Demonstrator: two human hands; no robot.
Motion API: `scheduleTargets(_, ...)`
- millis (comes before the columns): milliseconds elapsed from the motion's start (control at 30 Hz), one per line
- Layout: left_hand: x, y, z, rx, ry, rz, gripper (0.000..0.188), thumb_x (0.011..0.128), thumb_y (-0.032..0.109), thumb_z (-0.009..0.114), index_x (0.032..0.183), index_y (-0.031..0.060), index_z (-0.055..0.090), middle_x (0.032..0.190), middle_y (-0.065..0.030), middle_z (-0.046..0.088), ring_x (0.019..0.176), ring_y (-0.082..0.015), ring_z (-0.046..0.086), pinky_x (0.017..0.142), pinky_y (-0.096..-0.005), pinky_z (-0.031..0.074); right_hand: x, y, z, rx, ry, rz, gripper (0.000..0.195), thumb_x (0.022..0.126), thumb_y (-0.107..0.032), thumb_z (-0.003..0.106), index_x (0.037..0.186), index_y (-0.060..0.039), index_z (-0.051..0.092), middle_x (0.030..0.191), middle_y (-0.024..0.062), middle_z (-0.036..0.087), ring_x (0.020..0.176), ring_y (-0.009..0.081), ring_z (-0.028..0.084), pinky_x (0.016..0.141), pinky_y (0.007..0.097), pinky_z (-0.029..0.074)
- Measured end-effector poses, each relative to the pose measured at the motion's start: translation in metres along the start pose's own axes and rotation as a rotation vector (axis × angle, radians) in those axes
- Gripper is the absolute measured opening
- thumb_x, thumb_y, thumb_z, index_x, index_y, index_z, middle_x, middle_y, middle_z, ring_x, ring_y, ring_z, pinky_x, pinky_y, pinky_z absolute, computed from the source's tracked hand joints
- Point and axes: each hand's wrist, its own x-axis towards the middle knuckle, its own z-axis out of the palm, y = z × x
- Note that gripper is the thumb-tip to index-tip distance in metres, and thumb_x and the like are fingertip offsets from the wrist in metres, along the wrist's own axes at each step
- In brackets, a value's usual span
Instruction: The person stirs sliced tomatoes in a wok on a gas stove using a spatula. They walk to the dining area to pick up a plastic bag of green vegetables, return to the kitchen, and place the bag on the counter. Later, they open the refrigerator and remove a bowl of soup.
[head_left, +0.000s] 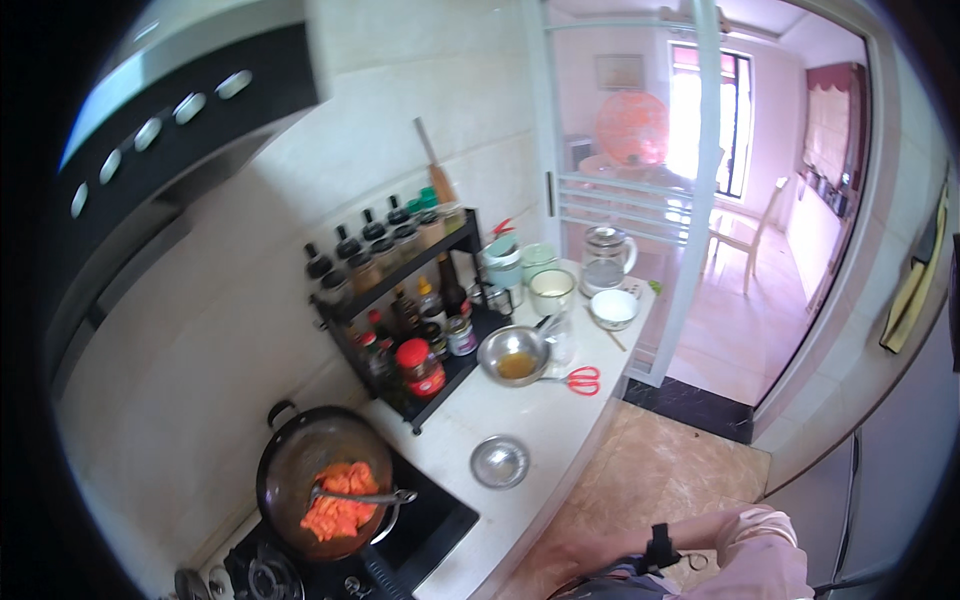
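Note:
My right hand (551, 559), blurred, is low in front of my body, beside the counter edge; its fingers are unclear. A black band is on that wrist. My left hand is out of view. On the stove, a wok (281, 480) holds orange-red food pieces (341, 517), with a metal cooking utensil (364, 496) resting across them. A small metal bowl (500, 461) stands on the counter to the right of the wok. Behind it are a metal pan (495, 351) with brownish liquid and red-handled scissors (583, 381).
A black rack (405, 279) of seasoning bottles and jars stands by the wall. A glass kettle (604, 262), a white bowl (613, 309) and a pale enamel pot (553, 291) are at the counter's far end. A range hood (202, 142) overhangs the upper left.

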Motion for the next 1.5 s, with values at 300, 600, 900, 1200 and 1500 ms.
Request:
scheduleTargets(300, 0.183, -0.006, 0.139, 0.288, -0.339, -0.264, 0.044, 0.095, 0.031, 0.055, 0.126, -0.0007, 0.050, 0.122, -0.0132, 0.057, 0.113, -0.0220, 0.054, 0.095, -0.0343, 0.043, -0.249, 0.013, -0.020, 0.443, 0.424, 0.790, 0.032, 0.093, -0.026, 0.056, 0.116, -0.0049, 0.058, 0.111, 0.0173, 0.060, 0.104, 0.0326, 0.057, 0.087, 0.0372, 0.046)
scheduleTargets(600, 0.380, -0.022, 0.308, 0.501, -0.675, -0.430, 0.045, 0.094, 0.031, 0.058, 0.126, -0.0001, 0.051, 0.122, -0.0121, 0.057, 0.114, -0.0207, 0.053, 0.096, -0.0333, 0.042, -0.404, 0.049, -0.137, 0.431, 0.727, 0.900, 0.031, 0.093, -0.027, 0.056, 0.115, -0.0053, 0.058, 0.109, 0.0171, 0.061, 0.102, 0.0324, 0.058, 0.086, 0.0370, 0.046)
scheduleTargets(900, 0.608, -0.057, 0.425, 0.547, -0.892, -0.560, 0.046, 0.092, 0.030, 0.060, 0.126, 0.0004, 0.052, 0.122, -0.0110, 0.057, 0.114, -0.0194, 0.052, 0.098, -0.0322, 0.040, -0.545, 0.147, -0.272, 0.467, 0.899, 1.010, 0.031, 0.093, -0.028, 0.056, 0.114, -0.0056, 0.058, 0.107, 0.0168, 0.061, 0.101, 0.0321, 0.058, 0.085, 0.0368, 0.047)
scheduleTargets(1200, 0.819, -0.045, 0.573, 0.604, -1.086, -0.577, 0.047, 0.091, 0.030, 0.062, 0.127, 0.0010, 0.052, 0.122, -0.0100, 0.057, 0.115, -0.0181, 0.051, 0.099, -0.0312, 0.039, -0.680, 0.224, -0.461, 0.451, 0.980, 1.101, 0.030, 0.093, -0.029, 0.056, 0.113, -0.0060, 0.059, 0.105, 0.0165, 0.062, 0.099, 0.0319, 0.059, 0.084, 0.0367, 0.047)
scheduleTargets(1500, 0.983, -0.082, 0.669, 0.572, -1.110, -0.592, 0.048, 0.090, 0.030, 0.064, 0.127, 0.0016, 0.053, 0.121, -0.0089, 0.057, 0.116, -0.0168, 0.050, 0.100, -0.0302, 0.038, -0.822, 0.337, -0.605, 0.471, 0.899, 1.097, 0.030, 0.094, -0.030, 0.055, 0.112, -0.0063, 0.059, 0.103, 0.0162, 0.063, 0.097, 0.0317, 0.060, 0.083, 0.0365, 0.047)
